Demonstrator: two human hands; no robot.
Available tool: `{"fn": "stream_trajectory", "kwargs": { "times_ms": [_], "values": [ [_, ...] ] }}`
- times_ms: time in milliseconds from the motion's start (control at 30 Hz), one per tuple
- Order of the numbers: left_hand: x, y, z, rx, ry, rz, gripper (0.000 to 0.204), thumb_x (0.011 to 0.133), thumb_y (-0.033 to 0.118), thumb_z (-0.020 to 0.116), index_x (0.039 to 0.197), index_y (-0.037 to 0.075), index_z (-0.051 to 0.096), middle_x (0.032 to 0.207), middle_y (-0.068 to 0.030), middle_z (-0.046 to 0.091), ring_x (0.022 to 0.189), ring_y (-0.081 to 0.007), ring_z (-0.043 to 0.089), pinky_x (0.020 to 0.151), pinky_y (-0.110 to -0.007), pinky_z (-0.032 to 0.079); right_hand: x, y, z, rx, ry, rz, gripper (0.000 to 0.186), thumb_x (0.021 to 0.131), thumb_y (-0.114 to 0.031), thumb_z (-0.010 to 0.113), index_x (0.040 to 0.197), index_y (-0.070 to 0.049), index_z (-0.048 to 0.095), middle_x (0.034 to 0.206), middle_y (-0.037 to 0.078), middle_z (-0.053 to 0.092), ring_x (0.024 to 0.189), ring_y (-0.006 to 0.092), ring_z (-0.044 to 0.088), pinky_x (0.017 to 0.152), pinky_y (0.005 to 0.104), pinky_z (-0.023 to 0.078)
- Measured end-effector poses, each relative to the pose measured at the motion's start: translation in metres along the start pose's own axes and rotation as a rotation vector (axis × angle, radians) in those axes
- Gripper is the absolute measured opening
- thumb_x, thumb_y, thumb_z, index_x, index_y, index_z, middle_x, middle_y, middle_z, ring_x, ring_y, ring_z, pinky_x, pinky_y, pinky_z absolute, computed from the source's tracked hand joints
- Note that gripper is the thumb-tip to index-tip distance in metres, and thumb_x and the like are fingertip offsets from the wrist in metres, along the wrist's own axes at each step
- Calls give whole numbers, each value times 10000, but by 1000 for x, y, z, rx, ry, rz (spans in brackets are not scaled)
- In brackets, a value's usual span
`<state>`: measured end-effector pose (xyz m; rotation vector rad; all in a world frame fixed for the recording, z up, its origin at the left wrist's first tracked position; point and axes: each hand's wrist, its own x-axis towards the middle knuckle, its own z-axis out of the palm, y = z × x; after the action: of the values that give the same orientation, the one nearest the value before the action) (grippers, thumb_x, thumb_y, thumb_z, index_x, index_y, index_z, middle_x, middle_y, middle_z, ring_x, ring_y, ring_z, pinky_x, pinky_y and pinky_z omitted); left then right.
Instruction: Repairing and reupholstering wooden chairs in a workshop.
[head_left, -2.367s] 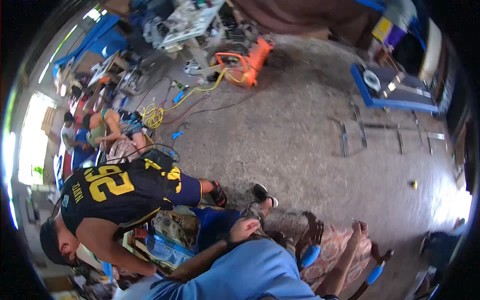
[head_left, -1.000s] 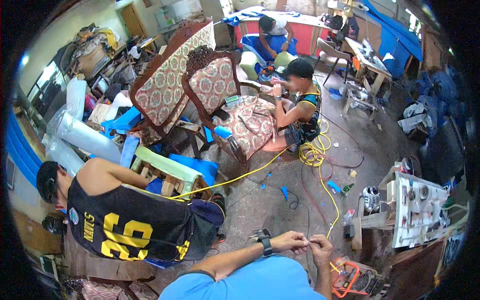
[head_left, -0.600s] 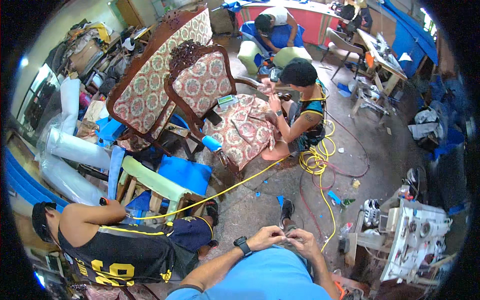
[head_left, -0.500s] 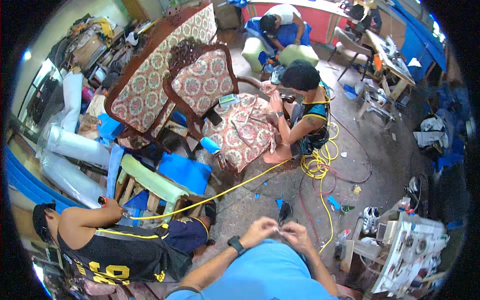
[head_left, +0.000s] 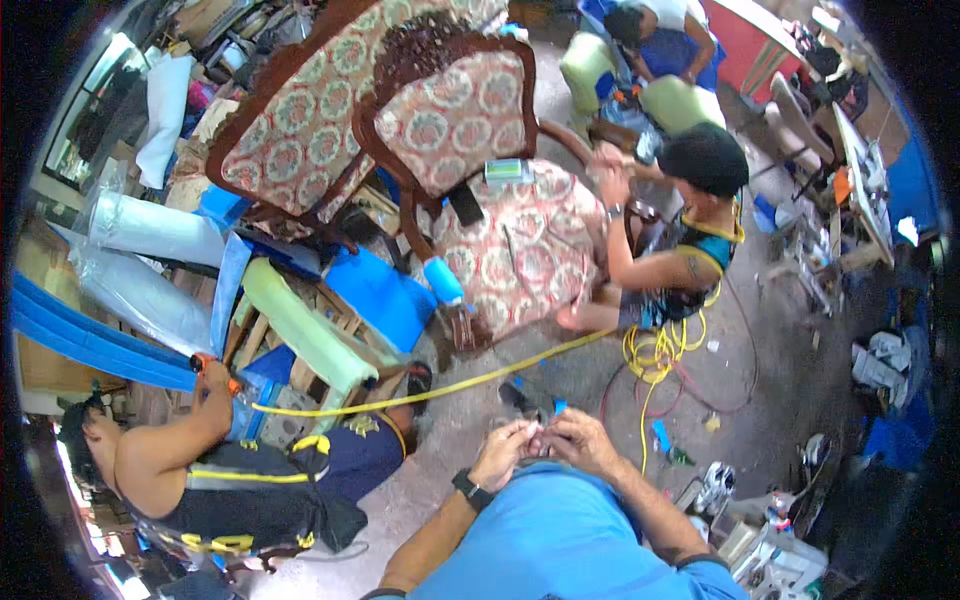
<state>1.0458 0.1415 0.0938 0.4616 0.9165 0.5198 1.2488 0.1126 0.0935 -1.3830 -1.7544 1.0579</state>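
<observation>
My left hand (head_left: 502, 450) and my right hand (head_left: 582, 440) meet at the front of my blue shirt (head_left: 540, 530), near its middle. Both have their fingers pinched close together on something small and pale between them, which I cannot make out. A watch on a black strap (head_left: 470, 490) circles my left wrist. Beyond my hands, a yellow hose (head_left: 440, 383) crosses the grey floor (head_left: 465, 420).
A worker (head_left: 240, 480) at left holds an orange tool (head_left: 215, 375) by a padded green frame (head_left: 300, 320). Ahead, another (head_left: 695, 260) kneels at a patterned armchair (head_left: 445, 120); a third (head_left: 670, 45) bends behind. A coiled hose (head_left: 660, 350) and cluttered benches (head_left: 855, 180) lie rightward.
My view has turned from open floor toward the chairs and workers. My hands, apart at first, have come together. The left worker's tool arm has risen higher in the picture.
</observation>
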Motion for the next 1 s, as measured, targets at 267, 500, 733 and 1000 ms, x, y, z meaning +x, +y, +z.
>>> {"fn": "stream_trajectory", "kwargs": {
  "times_ms": [267, 500, 733, 1000],
  "values": [
    [46, 51, -19, -88, -10, 17, 197, 959, 204, 592, 1037, 31, 645, 955, -32, 654, 837, -99, 606, 789, -253, 507, 70, 0, -19, -28, 0, 46, 135, 800, -132, 711, 911, -67, 673, 857, 109, 609, 828, 300, 624, 716, 386, 508],
    [56, 88, -29, 182, 131, -26, 245, 971, 181, 570, 1070, -35, 634, 1018, -113, 675, 897, -164, 664, 816, -283, 553, 104, 67, -33, -42, -71, 174, 133, 833, -181, 680, 896, -64, 677, 843, 122, 615, 823, 318, 629, 718, 408, 507],
    [72, 74, -1, -7, 459, -100, 239, 993, 156, 510, 1030, -63, 597, 1141, -174, 631, 944, -255, 673, 799, -371, 584, 172, 197, -30, 33, -228, 289, 253, 854, -267, 646, 883, -17, 669, 816, 165, 646, 790, 337, 637, 709, 423, 500],
    [98, 17, 29, 27, 567, -227, 278, 981, 169, 550, 1137, -51, 617, 1032, -146, 662, 911, -207, 673, 801, -304, 577, 286, 352, -56, -142, -73, 594, 284, 832, -303, 608, 951, -53, 670, 918, 185, 681, 886, 383, 649, 784, 471, 502]
  ]
}}
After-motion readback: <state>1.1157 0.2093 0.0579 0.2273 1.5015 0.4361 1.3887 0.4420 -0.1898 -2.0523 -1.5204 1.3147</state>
